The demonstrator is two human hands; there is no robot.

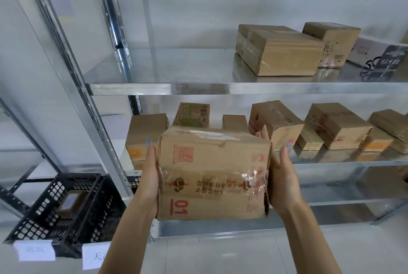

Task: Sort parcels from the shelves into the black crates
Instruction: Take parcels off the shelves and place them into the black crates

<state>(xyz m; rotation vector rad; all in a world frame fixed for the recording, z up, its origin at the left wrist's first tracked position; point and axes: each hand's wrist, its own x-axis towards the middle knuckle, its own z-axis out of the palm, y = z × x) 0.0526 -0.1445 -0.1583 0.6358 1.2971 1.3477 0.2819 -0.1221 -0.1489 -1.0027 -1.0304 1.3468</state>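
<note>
I carry a brown cardboard parcel (pixel 212 174) with red print and "01" on its front, in front of the middle shelf. My left hand (pixel 150 176) presses flat on its left side with straight fingers. My right hand (pixel 282 174) presses flat on its right side the same way. Two black crates stand on the floor at the lower left: the left crate (pixel 42 216) holds a small parcel (pixel 70 202), and the second crate (pixel 103 207) stands beside it. Each crate has a white paper label at its front.
A metal shelf rack (pixel 198 88) fills the view. Its upper shelf holds three parcels (pixel 278 52) at the right. The middle shelf holds several cardboard parcels (pixel 335 125) behind and to the right of my hands. A rack post (pixel 97 123) stands between the crates and the shelves.
</note>
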